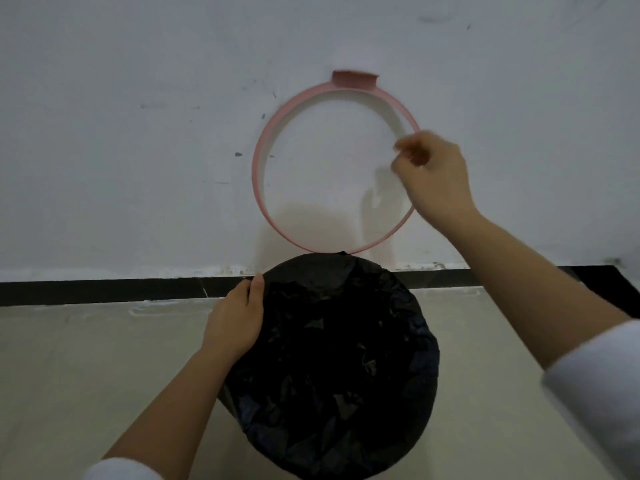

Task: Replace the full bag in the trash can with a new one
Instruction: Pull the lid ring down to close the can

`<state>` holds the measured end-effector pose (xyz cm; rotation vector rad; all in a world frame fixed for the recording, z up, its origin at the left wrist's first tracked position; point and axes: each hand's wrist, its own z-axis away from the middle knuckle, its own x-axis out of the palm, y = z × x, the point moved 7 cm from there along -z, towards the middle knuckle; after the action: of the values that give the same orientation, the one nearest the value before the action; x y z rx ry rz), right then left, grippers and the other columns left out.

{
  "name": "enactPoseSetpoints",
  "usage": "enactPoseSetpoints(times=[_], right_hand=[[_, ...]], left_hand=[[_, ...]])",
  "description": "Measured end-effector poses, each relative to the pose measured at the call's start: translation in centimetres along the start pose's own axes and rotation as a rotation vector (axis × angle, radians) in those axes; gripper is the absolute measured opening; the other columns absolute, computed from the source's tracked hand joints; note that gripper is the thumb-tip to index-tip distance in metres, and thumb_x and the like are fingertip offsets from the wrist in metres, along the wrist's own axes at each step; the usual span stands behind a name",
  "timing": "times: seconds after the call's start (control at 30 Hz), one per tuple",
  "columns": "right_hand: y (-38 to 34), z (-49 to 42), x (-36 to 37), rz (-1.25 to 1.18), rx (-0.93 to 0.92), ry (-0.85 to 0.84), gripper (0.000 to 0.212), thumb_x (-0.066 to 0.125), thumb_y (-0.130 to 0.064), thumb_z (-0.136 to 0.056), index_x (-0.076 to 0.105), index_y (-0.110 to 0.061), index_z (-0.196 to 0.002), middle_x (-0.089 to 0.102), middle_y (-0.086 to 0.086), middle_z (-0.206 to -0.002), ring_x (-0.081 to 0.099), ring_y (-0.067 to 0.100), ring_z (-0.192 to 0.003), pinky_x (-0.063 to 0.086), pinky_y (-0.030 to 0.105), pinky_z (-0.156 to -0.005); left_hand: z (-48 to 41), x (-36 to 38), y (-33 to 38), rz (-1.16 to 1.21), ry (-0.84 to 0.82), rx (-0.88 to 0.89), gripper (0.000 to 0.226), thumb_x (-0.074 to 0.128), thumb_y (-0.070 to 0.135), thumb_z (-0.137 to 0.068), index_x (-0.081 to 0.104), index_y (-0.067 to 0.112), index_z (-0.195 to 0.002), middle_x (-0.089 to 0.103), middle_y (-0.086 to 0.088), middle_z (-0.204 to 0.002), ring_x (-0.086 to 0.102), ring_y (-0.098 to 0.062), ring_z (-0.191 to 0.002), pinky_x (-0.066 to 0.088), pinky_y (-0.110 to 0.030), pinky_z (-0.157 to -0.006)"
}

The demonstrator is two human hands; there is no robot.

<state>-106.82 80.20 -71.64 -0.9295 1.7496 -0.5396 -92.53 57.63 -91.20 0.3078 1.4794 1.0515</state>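
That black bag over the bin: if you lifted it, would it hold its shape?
Probably not. The black bag is thin, crinkled film, so it likely goes floppy and sags. Its glossy folds suggest it is slippery, so the left hand would need a bunched grip.

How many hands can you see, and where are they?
2. The left hand is on the left edge of the black trash bag. The right hand is higher up, at the right side of the pink ring, fingers curled.
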Motion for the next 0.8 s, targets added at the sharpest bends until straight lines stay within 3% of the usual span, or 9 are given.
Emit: enactPoseSetpoints(times=[0.07, 0.17, 0.27, 0.33, 0.4, 0.5, 0.6, 0.67, 0.8], right_hand=[[-0.6, -1.4, -1.1, 0.019, -0.007, 0.184, 0.028, 0.056, -0.012, -0.08, 0.058, -0.008, -0.108, 0.055, 0.003, -0.102, 0.051, 0.012, -0.085, 0.042, 0.015, -0.076], [0.5, -2.2, 0.3, 0.124, 0.119, 0.135, 0.035, 0.053, -0.025, -0.084, 0.051, -0.01, -0.115, 0.051, 0.002, -0.105, 0.05, 0.025, -0.106, 0.042, 0.04, -0.096], [0.9, -1.9, 1.0, 0.05, 0.249, 0.052, 0.027, 0.044, -0.036, -0.088, 0.056, -0.015, -0.099, 0.054, -0.003, -0.087, 0.054, 0.026, -0.098, 0.038, 0.046, -0.102], [0.3, -1.6, 0.2, -0.079, 0.232, 0.069, 0.038, 0.041, -0.042, -0.086, 0.062, -0.01, -0.089, 0.062, 0.0, -0.084, 0.059, 0.025, -0.09, 0.04, 0.048, -0.1], [-0.4, -1.1, -0.9, -0.189, 0.198, 0.06, 0.042, 0.041, -0.044, -0.086, 0.064, -0.009, -0.086, 0.067, 0.004, -0.085, 0.064, 0.021, -0.085, 0.046, 0.037, -0.09], [-1.0, 0.9, -2.5, -0.201, 0.144, -0.006, 0.043, 0.038, -0.035, -0.097, 0.065, -0.002, -0.091, 0.067, 0.01, -0.086, 0.06, 0.005, -0.071, 0.041, 0.006, -0.066], [0.0, 4.0, -3.6, -0.192, 0.173, -0.024, 0.05, 0.031, -0.031, -0.1, 0.069, -0.005, -0.08, 0.067, -0.001, -0.077, 0.058, -0.01, -0.064, 0.036, -0.003, -0.061], [1.4, 6.5, -4.0, -0.176, 0.218, -0.041, 0.054, 0.029, -0.035, -0.099, 0.07, -0.006, -0.079, 0.068, -0.004, -0.082, 0.056, -0.012, -0.073, 0.035, 0.006, -0.073], [4.3, 11.2, -4.5, -0.221, 0.314, -0.029, 0.048, 0.038, -0.037, -0.086, 0.071, -0.004, -0.076, 0.071, 0.012, -0.096, 0.057, 0.012, -0.088, 0.04, 0.031, -0.09]], left_hand=[[-0.1, -0.1, 0.1, -0.008, -0.001, 0.007, 0.059, 0.019, 0.05, -0.097, 0.062, 0.011, -0.108, 0.067, -0.012, -0.109, 0.06, -0.032, -0.103, 0.043, -0.039, -0.086], [0.0, -0.4, 0.1, 0.002, -0.001, 0.009, 0.057, 0.02, 0.047, -0.098, 0.061, 0.011, -0.113, 0.066, -0.013, -0.112, 0.059, -0.033, -0.106, 0.04, -0.035, -0.083], [-0.1, -1.1, -0.3, 0.003, 0.005, 0.008, 0.056, 0.021, 0.045, -0.099, 0.059, 0.009, -0.119, 0.065, -0.015, -0.116, 0.058, -0.035, -0.109, 0.036, -0.033, -0.08], [-0.1, -1.3, -0.4, -0.003, -0.002, 0.009, 0.056, 0.021, 0.044, -0.099, 0.059, 0.008, -0.118, 0.065, -0.017, -0.116, 0.058, -0.036, -0.108, 0.036, -0.032, -0.08], [-0.1, -1.5, -0.4, -0.007, -0.004, -0.002, 0.056, 0.021, 0.044, -0.1, 0.059, 0.008, -0.12, 0.064, -0.018, -0.118, 0.058, -0.036, -0.11, 0.036, -0.032, -0.081], [-0.1, -1.3, -0.1, 0.0, -0.014, -0.007, 0.057, 0.022, 0.045, -0.099, 0.058, 0.008, -0.121, 0.063, -0.02, -0.121, 0.056, -0.038, -0.113, 0.038, -0.036, -0.086], [0.2, -0.6, 0.8, 0.016, -0.035, -0.002, 0.056, 0.022, 0.044, -0.1, 0.059, 0.008, -0.12, 0.061, -0.019, -0.124, 0.054, -0.039, -0.115, 0.038, -0.038, -0.09], [0.5, -0.4, 1.0, 0.085, -0.037, -0.037, 0.056, 0.025, 0.045, -0.099, 0.063, 0.006, -0.115, 0.063, -0.018, -0.118, 0.056, -0.037, -0.112, 0.039, -0.038, -0.089], [1.6, -0.7, -1.2, 0.519, -0.021, -0.3, 0.052, 0.03, 0.043, -0.097, 0.068, 0.01, -0.085, 0.067, -0.01, -0.092, 0.062, -0.03, -0.094, 0.045, -0.039, -0.085]])
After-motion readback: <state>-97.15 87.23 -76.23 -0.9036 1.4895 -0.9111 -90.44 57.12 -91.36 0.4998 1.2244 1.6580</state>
